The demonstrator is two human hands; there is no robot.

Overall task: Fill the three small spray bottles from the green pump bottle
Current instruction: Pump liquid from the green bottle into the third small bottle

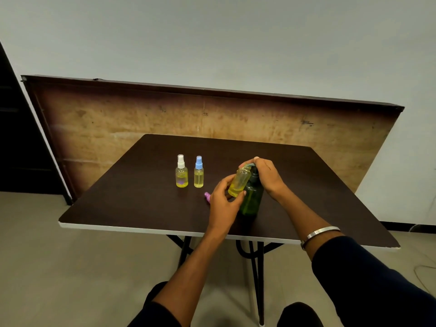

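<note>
Fingers: your left hand (pixel 224 199) curls its fingers (pixel 232 185) and thumb round the lower part of an uncapped small bottle (pixel 239 182); your right hand (pixel 266 175) lies over the pump head of the green bottle (pixel 252 197), fingers bent down across it.
Held bottle: it is tilted, its open neck up under the pump spout and your right fingertips, its base lower and to the left. Yellow liquid sits in its lower part. It touches the green bottle's side.
Green bottle: it stands upright on the dark bench (pixel 141 204), near the front edge, right of the middle.
White-capped bottle (pixel 181 172): it stands upright towards the middle of the bench, with yellow liquid inside and a purple mark low on its front.
Blue-capped bottle (pixel 198 172): it stands upright just beside the white-capped one, on its right, apart from it, and also holds yellow liquid.
Pink cap (pixel 207 196): it lies on the bench just left of your left hand, partly hidden behind it.
Right forearm: you wear a silver bangle (pixel 319 233) above a dark sleeve (pixel 377 284).
Behind the bench: a worn wooden board (pixel 118 119) leans against the pale wall.
</note>
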